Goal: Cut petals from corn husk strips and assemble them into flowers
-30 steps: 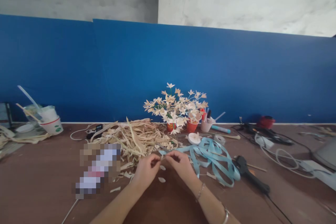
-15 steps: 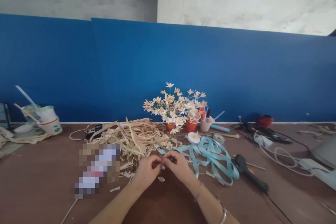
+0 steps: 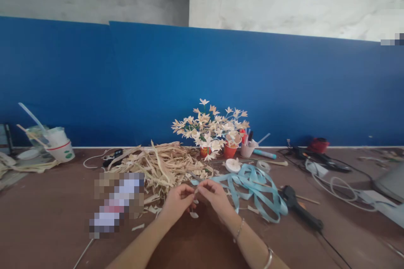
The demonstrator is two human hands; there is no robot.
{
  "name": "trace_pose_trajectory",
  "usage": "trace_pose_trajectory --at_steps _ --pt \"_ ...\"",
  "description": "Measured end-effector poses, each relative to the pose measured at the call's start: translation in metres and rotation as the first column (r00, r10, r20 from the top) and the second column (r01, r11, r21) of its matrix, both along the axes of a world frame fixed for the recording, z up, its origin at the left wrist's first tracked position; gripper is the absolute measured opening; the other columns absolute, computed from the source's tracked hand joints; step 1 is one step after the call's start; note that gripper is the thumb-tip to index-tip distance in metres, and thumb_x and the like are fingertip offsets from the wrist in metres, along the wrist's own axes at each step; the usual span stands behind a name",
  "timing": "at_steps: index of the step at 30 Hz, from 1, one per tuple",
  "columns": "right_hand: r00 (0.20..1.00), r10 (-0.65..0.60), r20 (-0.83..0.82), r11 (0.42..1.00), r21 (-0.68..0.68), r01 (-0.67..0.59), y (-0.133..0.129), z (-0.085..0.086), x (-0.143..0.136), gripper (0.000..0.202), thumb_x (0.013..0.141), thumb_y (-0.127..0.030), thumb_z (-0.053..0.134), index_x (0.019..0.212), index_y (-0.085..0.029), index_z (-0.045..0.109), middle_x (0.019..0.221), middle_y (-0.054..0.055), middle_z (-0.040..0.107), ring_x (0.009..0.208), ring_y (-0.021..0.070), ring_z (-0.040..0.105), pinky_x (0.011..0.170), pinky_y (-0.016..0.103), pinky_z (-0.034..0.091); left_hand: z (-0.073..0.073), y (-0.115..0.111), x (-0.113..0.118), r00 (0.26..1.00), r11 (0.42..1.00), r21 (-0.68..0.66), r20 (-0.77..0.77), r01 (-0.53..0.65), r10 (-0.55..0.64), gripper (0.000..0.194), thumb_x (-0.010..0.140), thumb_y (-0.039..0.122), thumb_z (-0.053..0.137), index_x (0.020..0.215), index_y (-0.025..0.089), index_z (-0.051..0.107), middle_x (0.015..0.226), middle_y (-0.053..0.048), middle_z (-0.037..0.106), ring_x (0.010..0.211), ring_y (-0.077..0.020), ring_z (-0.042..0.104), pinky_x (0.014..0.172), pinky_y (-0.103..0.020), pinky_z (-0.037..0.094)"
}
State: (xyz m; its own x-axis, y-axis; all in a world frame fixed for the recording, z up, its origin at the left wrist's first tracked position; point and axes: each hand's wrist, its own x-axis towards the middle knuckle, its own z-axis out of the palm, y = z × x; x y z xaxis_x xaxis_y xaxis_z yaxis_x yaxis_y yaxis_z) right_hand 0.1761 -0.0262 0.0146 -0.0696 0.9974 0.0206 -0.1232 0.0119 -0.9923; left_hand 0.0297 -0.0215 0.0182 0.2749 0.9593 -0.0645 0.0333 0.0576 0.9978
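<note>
My left hand (image 3: 179, 202) and my right hand (image 3: 213, 196) meet fingertip to fingertip above the brown table, just in front of a heap of pale dried strips (image 3: 160, 164). Each hand is closed in a pinch. Something small and pale shows between the fingertips, too small to name. Below the fingers lies a small white scrap (image 3: 194, 215). Tangled light-blue ribbon (image 3: 252, 189) is right of my right hand. Behind the hands, pale flowers (image 3: 208, 126) stand in red cups (image 3: 229, 151).
A black glue gun (image 3: 301, 209) lies to the right, with white cables (image 3: 339, 195) beyond it. A pixelated object (image 3: 116, 204) is on the left. At the far left stands a white cup (image 3: 61, 151). A blue panel (image 3: 158, 80) closes off the table's back.
The fingers of my left hand have shifted slightly, and more of its lower fingers shows beneath the pinch. The pale bit between the fingertips is now more visible.
</note>
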Motion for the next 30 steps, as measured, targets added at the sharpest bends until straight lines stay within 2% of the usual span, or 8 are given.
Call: trace_pose_trajectory --at_steps 3,7,13,22,30 --pt "1.0 0.0 0.017 1.0 0.005 0.0 0.001 -0.001 0.001 0.028 0.065 -0.043 0.068 0.068 -0.017 0.057 0.06 -0.002 0.057 0.055 0.0109 0.052 0.053 0.022 0.04 0.001 0.0 0.0 1.0 1.0 0.004 -0.009 -0.001 0.001 0.024 0.064 0.035 0.064 0.07 0.013 0.058 0.054 0.001 0.061 0.046 -0.0111 0.057 0.042 -0.02 0.04" --pt "0.99 -0.015 0.141 0.997 0.081 0.004 0.004 -0.003 0.005 0.027 0.068 -0.043 0.065 0.073 -0.016 0.06 0.068 0.001 0.062 0.063 0.0141 0.057 0.059 0.025 0.044 0.003 0.0 -0.001 0.999 1.0 -0.007 -0.042 -0.015 0.015 0.021 0.065 0.034 0.062 0.069 0.014 0.058 0.049 0.002 0.059 0.044 -0.0105 0.056 0.039 -0.018 0.036" --pt "0.938 -0.112 0.329 0.983 0.172 0.057 0.003 0.003 0.009 0.021 0.072 -0.036 0.059 0.067 -0.016 0.06 0.062 0.0 0.06 0.058 0.0132 0.052 0.057 0.024 0.042 -0.001 0.003 -0.003 0.998 1.0 -0.007 -0.05 -0.031 0.03 0.019 0.064 0.032 0.063 0.068 0.014 0.057 0.059 -0.001 0.064 0.045 -0.011 0.058 0.036 -0.017 0.035" --pt "0.932 -0.118 0.344 0.974 0.224 0.04 0.002 0.008 0.01 0.015 0.072 -0.03 0.057 0.075 -0.017 0.063 0.07 0.001 0.063 0.063 0.0139 0.054 0.06 0.024 0.042 -0.003 0.004 -0.003 0.999 1.0 -0.03 -0.041 -0.002 0.001 0.018 0.063 0.029 0.064 0.067 0.013 0.057 0.059 -0.002 0.065 0.046 -0.0106 0.059 0.037 -0.017 0.035" --pt "0.927 -0.109 0.358 0.982 0.182 0.045 0.004 0.005 0.01 0.021 0.073 -0.035 0.058 0.067 -0.016 0.062 0.062 0.0 0.06 0.059 0.0124 0.051 0.056 0.023 0.04 0.0 0.004 -0.003 0.998 0.996 -0.085 -0.059 -0.035 0.03 0.022 0.059 0.031 0.067 0.069 0.013 0.059 0.059 -0.002 0.066 0.049 -0.0125 0.061 0.039 -0.017 0.036"
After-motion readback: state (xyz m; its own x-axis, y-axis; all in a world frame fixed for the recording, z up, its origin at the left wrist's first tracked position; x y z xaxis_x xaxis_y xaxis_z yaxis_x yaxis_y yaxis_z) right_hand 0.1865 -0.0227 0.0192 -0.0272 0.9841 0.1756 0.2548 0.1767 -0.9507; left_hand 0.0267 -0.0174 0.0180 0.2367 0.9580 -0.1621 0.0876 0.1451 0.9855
